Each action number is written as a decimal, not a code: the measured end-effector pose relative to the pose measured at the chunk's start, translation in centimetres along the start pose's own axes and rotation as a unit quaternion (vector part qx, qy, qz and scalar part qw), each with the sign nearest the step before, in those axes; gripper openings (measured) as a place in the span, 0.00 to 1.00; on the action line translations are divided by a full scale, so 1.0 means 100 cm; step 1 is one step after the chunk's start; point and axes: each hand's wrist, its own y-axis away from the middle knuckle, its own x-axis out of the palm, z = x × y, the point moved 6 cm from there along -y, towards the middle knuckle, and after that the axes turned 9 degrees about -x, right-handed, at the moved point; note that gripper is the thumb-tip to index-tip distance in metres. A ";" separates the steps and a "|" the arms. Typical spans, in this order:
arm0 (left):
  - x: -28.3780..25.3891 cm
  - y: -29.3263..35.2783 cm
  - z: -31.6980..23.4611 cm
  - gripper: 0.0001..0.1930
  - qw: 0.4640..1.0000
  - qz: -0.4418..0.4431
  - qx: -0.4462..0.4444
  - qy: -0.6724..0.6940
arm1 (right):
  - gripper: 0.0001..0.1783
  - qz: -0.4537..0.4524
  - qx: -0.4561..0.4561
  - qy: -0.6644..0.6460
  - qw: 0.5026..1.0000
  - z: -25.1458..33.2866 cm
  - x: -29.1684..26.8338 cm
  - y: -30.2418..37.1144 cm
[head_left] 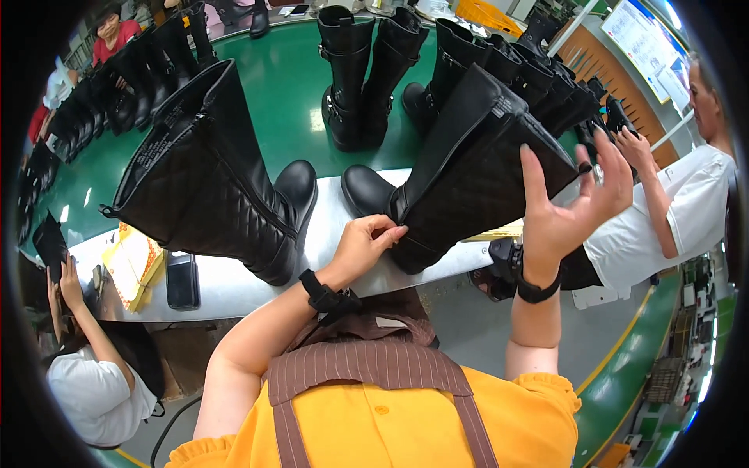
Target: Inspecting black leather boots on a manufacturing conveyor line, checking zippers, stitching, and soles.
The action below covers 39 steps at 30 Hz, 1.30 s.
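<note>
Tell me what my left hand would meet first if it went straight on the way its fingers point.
Likely the near black boot on the right, around its ankle; the left hand seems to touch it, though depth is unclear.

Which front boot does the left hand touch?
The boot on the right: the left hand pinches at its ankle. The boot on the left has no hand on it.

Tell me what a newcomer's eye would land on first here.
Likely the left tall boot and right tall boot, both black, side by side on the silvery bench at center. Next, the left hand, pinching at the right tall boot's ankle, and the right hand, spread open near its top. Behind, more black boots stand on the green table.
</note>
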 end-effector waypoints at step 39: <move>-0.149 0.100 0.042 0.29 0.970 -0.211 -0.122 -0.025 | 0.29 0.443 0.344 -0.444 0.698 0.086 0.099 0.200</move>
